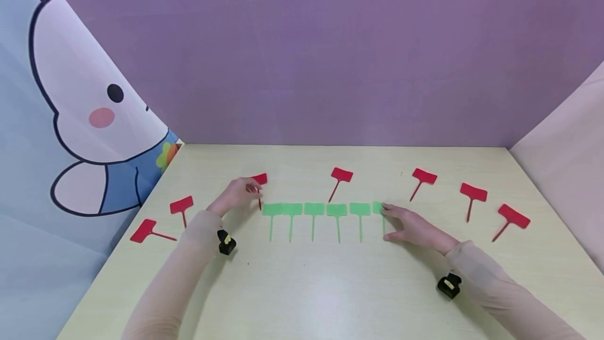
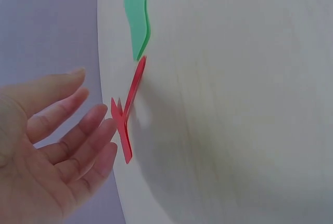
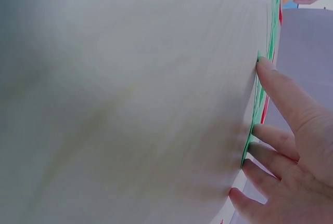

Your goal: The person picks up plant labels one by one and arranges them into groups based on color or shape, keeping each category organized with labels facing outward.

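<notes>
A row of several green T-shaped plant labels (image 1: 314,209) lies side by side on the table, stems toward the person. At the right end of the row, my right hand (image 1: 415,226) rests its spread fingertips on the last green label (image 1: 377,207), covering part of its head; the thumb is by the stem's tip. My left hand (image 1: 236,193) hovers over a red T-shaped plant label (image 1: 261,178) at the row's left end and partly hides it. The left wrist view shows those fingers loosely bent, with the red label (image 2: 125,138) just beyond the fingertips.
Two red labels (image 1: 181,204) lie on the left of the pale table (image 1: 302,293). Another red label (image 1: 342,174) lies behind the row, and three more (image 1: 473,192) spread to the right. A purple backdrop (image 1: 321,67) stands along the back edge, with a cartoon-printed cloth (image 1: 28,256) at left.
</notes>
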Demonstrator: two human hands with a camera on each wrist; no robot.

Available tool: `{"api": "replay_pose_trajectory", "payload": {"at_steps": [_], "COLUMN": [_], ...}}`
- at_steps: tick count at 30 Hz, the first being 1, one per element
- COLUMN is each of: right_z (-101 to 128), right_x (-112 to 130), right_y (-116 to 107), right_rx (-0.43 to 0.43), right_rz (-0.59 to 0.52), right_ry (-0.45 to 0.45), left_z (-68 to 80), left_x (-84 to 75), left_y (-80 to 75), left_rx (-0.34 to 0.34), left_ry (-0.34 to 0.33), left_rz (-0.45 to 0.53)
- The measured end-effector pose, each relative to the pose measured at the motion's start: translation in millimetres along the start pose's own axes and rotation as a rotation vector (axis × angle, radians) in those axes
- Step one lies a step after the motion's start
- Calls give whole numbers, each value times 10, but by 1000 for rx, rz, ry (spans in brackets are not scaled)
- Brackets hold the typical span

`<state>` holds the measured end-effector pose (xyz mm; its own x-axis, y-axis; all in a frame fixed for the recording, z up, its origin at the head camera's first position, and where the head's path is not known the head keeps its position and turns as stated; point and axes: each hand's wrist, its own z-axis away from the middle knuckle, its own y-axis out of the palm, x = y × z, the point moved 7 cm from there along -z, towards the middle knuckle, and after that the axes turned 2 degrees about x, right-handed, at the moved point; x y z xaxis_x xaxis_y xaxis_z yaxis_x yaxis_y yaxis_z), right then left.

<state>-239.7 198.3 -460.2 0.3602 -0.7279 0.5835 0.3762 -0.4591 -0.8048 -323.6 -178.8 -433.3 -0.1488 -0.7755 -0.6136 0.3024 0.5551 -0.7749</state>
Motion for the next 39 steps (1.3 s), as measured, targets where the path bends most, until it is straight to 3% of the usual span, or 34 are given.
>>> {"api": "replay_pose_trajectory", "payload": {"at_steps": [4, 10, 18, 33, 39], "right_z": [2, -1, 2, 1, 0], "right_x": [3, 10, 17, 12, 1], "right_y": [2, 2, 2, 5, 8], "right_rx": [-2, -9, -6, 5, -2], "right_rz": [-1, 6, 8, -21, -13], "right_ry": [-6, -10, -10, 13, 17], "left_z": [7, 5, -89, -259, -273], "left_x": [-5, 16, 83, 181, 160], "left_y": [-58, -128, -170, -204, -196], "left_rx": [-4, 1, -19, -99, -127], "left_ry": [-2, -58, -105, -173, -170], "left_rz": [22, 51, 85, 71, 46]}}
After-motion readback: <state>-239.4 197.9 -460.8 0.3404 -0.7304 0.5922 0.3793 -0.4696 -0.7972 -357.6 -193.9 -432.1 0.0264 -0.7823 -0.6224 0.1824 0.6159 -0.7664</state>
